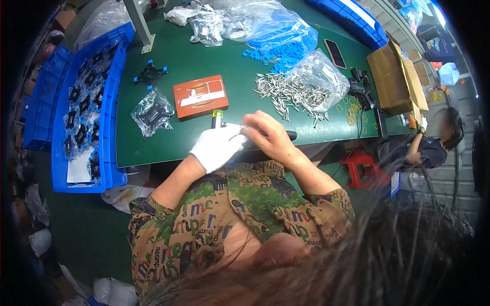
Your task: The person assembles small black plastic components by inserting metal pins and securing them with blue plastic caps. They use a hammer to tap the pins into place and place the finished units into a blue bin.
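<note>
My left hand [218, 147], in a white glove, is closed at the table's near edge. Right beyond its knuckles shows a small piece with a yellow-green end [218, 114]; whether the hand grips it is unclear. Bare and bent at the fingers, my right hand [269, 133] meets the glove's fingertips in a pinch, and whatever lies between them is too small to make out. A black rounded handle end [291, 135] sticks out beside my right hand. Just past the glove lies an orange-brown box [200, 97] with white strips on top.
Silver metal pins [293, 94] are heaped right of centre, with blue small parts [286, 53] behind. A bagged black part [152, 113] lies left. A blue crate [109, 117] of similar parts flanks the green table. A phone [335, 54] and carton [395, 76] are right; a person [431, 148] sits beyond.
</note>
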`<state>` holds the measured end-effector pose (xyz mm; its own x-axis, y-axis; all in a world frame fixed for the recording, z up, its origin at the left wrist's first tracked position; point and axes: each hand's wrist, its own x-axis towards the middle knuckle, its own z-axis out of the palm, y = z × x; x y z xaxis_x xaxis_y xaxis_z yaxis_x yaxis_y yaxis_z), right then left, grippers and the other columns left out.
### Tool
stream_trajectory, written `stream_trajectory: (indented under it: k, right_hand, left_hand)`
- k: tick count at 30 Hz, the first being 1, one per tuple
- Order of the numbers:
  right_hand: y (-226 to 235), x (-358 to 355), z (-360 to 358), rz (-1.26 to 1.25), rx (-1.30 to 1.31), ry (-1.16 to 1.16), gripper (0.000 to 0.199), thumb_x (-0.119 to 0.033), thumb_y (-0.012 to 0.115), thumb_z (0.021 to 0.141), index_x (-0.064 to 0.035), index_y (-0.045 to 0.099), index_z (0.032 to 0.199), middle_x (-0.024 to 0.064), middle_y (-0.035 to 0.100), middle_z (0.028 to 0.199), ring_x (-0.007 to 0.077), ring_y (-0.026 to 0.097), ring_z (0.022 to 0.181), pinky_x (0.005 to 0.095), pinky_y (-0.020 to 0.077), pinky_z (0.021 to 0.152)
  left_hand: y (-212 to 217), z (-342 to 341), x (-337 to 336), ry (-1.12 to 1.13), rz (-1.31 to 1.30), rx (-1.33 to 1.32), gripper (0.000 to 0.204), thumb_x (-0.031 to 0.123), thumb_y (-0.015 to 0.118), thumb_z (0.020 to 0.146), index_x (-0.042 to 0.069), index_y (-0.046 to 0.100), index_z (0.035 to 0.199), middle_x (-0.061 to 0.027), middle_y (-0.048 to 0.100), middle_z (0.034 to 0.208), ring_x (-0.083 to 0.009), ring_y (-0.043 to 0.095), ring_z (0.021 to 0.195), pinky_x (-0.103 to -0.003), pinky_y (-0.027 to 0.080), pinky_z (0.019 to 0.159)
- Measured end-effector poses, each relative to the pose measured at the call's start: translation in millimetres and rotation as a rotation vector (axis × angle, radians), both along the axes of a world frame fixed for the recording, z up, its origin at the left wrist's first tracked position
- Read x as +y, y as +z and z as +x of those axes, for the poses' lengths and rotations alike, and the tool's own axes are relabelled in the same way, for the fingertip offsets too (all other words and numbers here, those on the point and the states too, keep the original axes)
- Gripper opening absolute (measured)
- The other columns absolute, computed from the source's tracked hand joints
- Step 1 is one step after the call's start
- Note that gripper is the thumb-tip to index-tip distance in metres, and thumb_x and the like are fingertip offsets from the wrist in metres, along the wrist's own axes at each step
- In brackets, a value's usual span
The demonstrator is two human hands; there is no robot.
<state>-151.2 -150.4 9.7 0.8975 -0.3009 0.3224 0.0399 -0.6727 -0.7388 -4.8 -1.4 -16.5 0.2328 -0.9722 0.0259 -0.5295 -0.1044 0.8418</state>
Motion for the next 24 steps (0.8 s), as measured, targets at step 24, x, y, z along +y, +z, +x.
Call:
stream_trajectory:
  k: [24]
  right_hand:
    - [-44,5,-7,-0.544,-0.216,0.194,0.031,-0.006,0.066,0.074,-0.0047,0.064,0.105,0.0053,0.063,0.096,0.0237,0.061,0.083,0.0363,0.0495,0.073]
  left_hand:
    - [-15,-7,29,-0.164,0.153,0.323,0.027,0.023,0.056,0.102,0.003,0.073,0.108,-0.0022,0.067,0.074,-0.0102,0.059,0.064,-0.026,0.049,0.062]
